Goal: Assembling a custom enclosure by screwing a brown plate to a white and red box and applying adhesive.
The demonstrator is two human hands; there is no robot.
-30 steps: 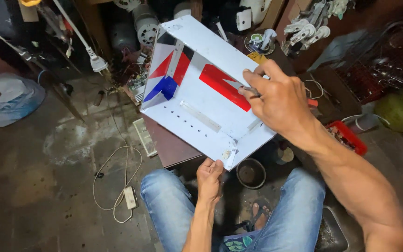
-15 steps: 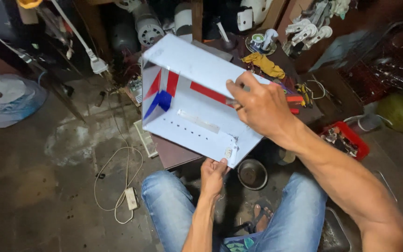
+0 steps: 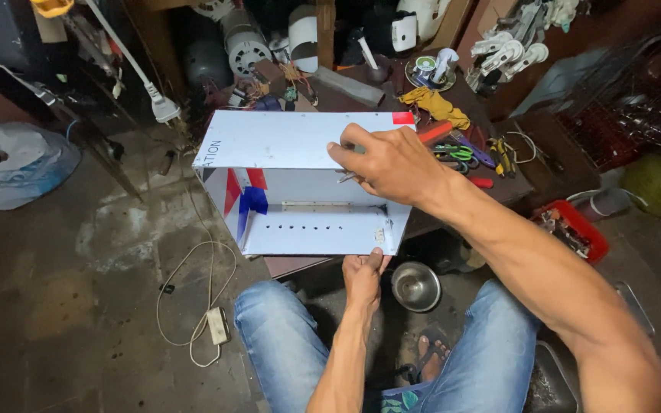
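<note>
White folded metal sheet (image 3: 300, 187), with red and blue patches inside, stands on the low wooden table (image 3: 392, 95) above the person's knees. Right hand (image 3: 392, 164) reaches over from the right, arm stretched, fingers curled over the sheet's top edge and gripping it. Left hand (image 3: 365, 275) comes up from below, fingers pinching the sheet's lower right corner. Beside that corner, a small steel bowl (image 3: 415, 287) sits on the floor, its contents unclear.
</note>
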